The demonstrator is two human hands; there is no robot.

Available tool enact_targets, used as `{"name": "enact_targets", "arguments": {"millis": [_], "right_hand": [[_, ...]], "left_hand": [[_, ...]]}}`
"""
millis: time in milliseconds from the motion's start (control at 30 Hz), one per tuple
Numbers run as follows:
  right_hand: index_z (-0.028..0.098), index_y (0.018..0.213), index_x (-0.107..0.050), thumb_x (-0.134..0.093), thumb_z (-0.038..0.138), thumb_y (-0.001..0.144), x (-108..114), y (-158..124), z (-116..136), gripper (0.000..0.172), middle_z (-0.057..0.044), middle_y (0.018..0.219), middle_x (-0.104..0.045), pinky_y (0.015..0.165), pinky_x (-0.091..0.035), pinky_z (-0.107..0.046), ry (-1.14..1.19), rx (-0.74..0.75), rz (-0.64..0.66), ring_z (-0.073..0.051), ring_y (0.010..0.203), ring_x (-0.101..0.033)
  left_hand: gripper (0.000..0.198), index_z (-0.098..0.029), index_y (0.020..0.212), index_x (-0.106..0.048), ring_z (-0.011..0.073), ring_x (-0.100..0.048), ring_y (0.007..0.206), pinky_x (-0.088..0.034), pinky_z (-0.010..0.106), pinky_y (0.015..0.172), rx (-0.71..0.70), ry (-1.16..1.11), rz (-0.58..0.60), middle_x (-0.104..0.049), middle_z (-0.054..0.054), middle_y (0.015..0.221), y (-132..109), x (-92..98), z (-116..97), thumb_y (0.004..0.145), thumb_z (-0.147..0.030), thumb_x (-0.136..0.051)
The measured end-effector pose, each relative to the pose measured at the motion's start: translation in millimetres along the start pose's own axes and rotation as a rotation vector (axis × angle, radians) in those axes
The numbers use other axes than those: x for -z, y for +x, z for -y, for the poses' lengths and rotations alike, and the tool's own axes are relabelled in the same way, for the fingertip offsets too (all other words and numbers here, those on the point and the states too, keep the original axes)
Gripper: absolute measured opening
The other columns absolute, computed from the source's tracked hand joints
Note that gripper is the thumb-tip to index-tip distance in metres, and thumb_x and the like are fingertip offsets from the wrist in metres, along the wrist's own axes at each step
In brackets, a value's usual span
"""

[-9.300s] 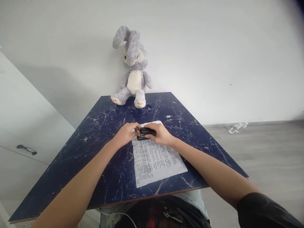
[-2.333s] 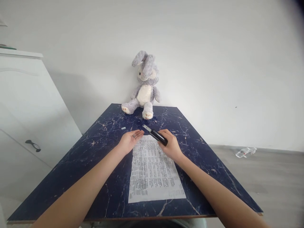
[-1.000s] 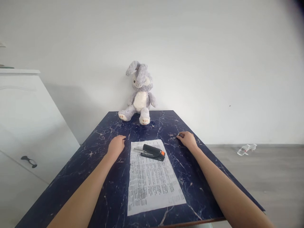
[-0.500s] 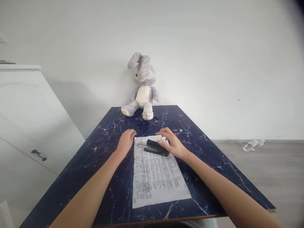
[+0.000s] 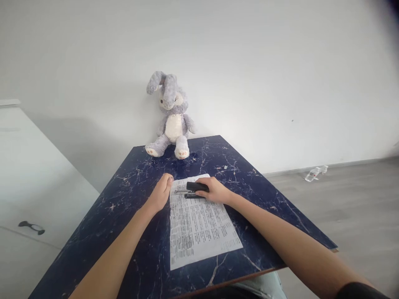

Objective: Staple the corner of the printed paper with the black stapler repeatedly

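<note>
The right hand (image 5: 215, 191) grasps the long black stapler (image 5: 193, 186) over the far part of the white printed paper sheet (image 5: 202, 234); the left hand (image 5: 161, 192) curls at its left edge, contents impossible to tell

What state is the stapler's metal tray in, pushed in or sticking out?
Sticking out: the metal tray projects from the black stapler, beyond its upper arm, with the right hand around the other end.
</note>
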State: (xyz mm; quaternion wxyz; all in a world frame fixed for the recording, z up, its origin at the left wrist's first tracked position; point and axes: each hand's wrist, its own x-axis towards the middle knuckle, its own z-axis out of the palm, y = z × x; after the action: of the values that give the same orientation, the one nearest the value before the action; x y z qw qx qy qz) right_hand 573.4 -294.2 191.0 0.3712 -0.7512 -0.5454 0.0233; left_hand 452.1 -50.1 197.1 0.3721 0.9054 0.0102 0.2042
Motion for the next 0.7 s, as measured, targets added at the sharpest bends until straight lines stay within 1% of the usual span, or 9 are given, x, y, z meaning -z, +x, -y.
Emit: {"name": "enact_targets", "arguments": {"millis": [133, 200, 300, 333, 400, 467, 567, 700], "right_hand": [[0.017, 0.102, -0.07, -0.07, 0.028, 0.092, 1, -1, -3, 0.015, -0.004, 0.089, -0.072, 0.067, -0.046, -0.028, 0.014, 0.005, 0.0, -0.017, 0.074, -0.065], [0.017, 0.102, -0.069, -0.07, 0.028, 0.092, 0, -1, -4, 0.014, -0.004, 0.089, -0.072, 0.067, -0.045, -0.028, 0.01, 0.014, -0.006, -0.017, 0.075, -0.064], [0.017, 0.098, -0.068, -0.07, 0.03, 0.093, 0, -2, -5, 0.014, -0.003, 0.085, -0.07, 0.064, -0.043, -0.027, 0.007, 0.027, 0.003, -0.016, 0.071, -0.062], [0.017, 0.098, -0.067, -0.069, 0.031, 0.093, 1, -2, -6, 0.014, -0.003, 0.084, -0.069, 0.063, -0.042, -0.027, 0.009, 0.029, 0.01, -0.016, 0.07, -0.061], [0.017, 0.098, -0.067, -0.069, 0.031, 0.093, 1, -2, -7, 0.014, -0.003, 0.084, -0.069, 0.063, -0.041, -0.027, 0.011, 0.032, 0.017, -0.016, 0.068, -0.061], [0.017, 0.098, -0.067, -0.069, 0.03, 0.093, 0, -2, -8, 0.014, -0.003, 0.084, -0.069, 0.063, -0.04, -0.027, 0.008, 0.037, 0.016, -0.015, 0.068, -0.06], [0.017, 0.096, -0.065, -0.069, 0.029, 0.093, 0, -1, -8, 0.012, -0.002, 0.083, -0.067, 0.064, -0.039, -0.027, -0.007, 0.047, 0.006, -0.015, 0.069, -0.058], [0.018, 0.094, -0.063, -0.068, 0.028, 0.093, 0, -1, -8, 0.012, -0.002, 0.083, -0.066, 0.064, -0.038, -0.027, -0.021, 0.053, 0.022, -0.015, 0.07, -0.057]], "left_hand": [[0.02, -0.022, 0.096, -0.059, 0.0234, -0.056, 0.091, -0.042, 0.035, 0.089, -0.04, 0.001, 0.002, -0.06, 0.005, 0.094, 0, 0.8, -4, 0.101, -0.037, -0.048], [0.017, -0.022, 0.094, -0.064, 0.0252, -0.058, 0.094, -0.043, 0.036, 0.093, -0.018, -0.062, 0.014, -0.063, 0.006, 0.095, 0, 0.0, -6, 0.097, -0.037, -0.056], [0.014, -0.024, 0.093, -0.074, 0.0291, -0.06, 0.099, -0.044, 0.041, 0.101, 0.05, -0.19, 0.028, -0.069, 0.009, 0.098, 0, -2.2, -8, 0.084, -0.035, -0.074], [0.015, -0.025, 0.093, -0.076, 0.0302, -0.061, 0.101, -0.044, 0.042, 0.104, 0.064, -0.2, 0.032, -0.071, 0.009, 0.1, 0, -3.3, -8, 0.081, -0.034, -0.077], [0.017, -0.026, 0.096, -0.08, 0.0316, -0.064, 0.103, -0.045, 0.045, 0.106, 0.063, -0.164, 0.053, -0.074, 0.009, 0.103, -1, -5.7, -7, 0.08, -0.032, -0.079], [0.017, -0.026, 0.097, -0.082, 0.0321, -0.067, 0.102, -0.047, 0.046, 0.105, 0.043, -0.115, 0.091, -0.076, 0.009, 0.105, -1, -8.5, -5, 0.081, -0.03, -0.078], [0.015, -0.026, 0.094, -0.083, 0.0323, -0.07, 0.099, -0.05, 0.045, 0.1, 0.025, -0.107, 0.148, -0.078, 0.009, 0.103, -1, -12.2, -2, 0.08, -0.029, -0.08], [0.015, -0.025, 0.094, -0.084, 0.0305, -0.072, 0.096, -0.053, 0.042, 0.094, 0.006, -0.054, 0.167, -0.08, 0.008, 0.102, 0, -14.9, -1, 0.08, -0.03, -0.079]]}}
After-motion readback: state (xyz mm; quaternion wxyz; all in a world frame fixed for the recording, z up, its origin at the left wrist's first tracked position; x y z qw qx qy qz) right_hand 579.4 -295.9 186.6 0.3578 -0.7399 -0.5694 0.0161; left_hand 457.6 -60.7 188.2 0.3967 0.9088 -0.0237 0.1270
